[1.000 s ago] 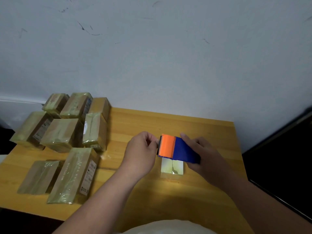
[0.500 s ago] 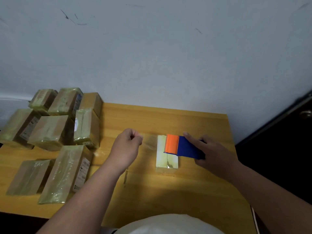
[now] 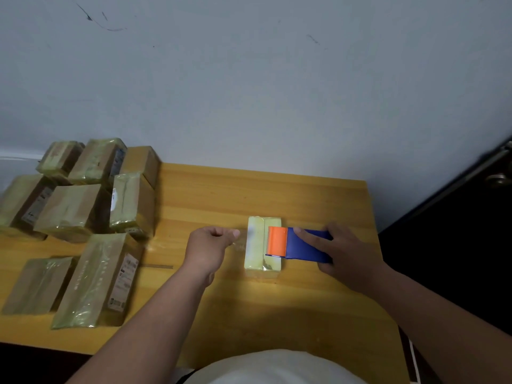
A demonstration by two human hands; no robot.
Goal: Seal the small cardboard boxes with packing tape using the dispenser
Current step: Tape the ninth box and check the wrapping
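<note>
The dispenser (image 3: 297,244) has come down from mid-air onto the box (image 3: 263,246) at mid-table (image 3: 304,195). The right hand (image 3: 346,250) grips its blue body, forefinger laid along the top. The left hand (image 3: 209,245) has drawn leftward, pinching the tape end (image 3: 240,241) (barely visible). A strip now spans the top, so pressing down and cutting likely follow.

Wooden table (image 3: 318,195) — taped boxes (image 3: 91,217) clustered left, small box (image 3: 256,245) centre-right
</note>
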